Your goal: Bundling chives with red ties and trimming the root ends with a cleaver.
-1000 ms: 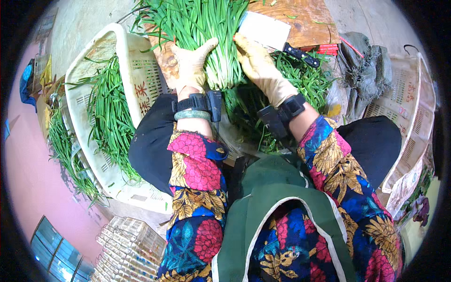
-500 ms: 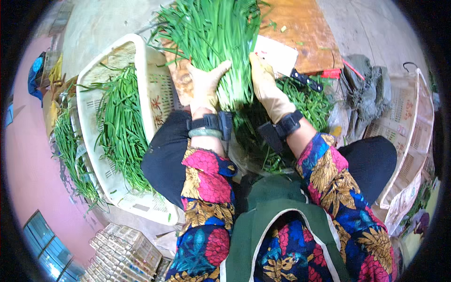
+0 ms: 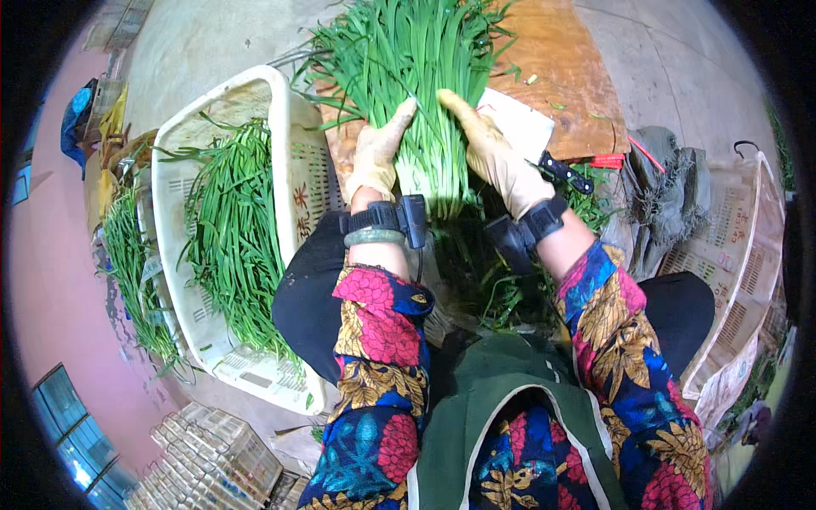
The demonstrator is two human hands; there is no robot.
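A large bunch of garlic chives lies over a wooden board, its pale stem ends pointing toward me and its green leaves away. My left hand, in a cream glove, is closed on the left side of the stems. From the right side my right hand, gloved alike, grips the same bunch, thumb laid across the top. The fingers under the bunch are hidden. Just right of that hand rests a cleaver with a pale broad blade and a black riveted handle.
To my left stands a white plastic crate filled with chives. More greens sit beyond it. Loose leaves lie between my knees. Right of the board are grey plastic bags and another crate. Stacked crates stand at lower left.
My right hand has moved from the bunch's right edge to lay its thumb over the stems. The bunch has come slightly nearer me. My left hand keeps its hold.
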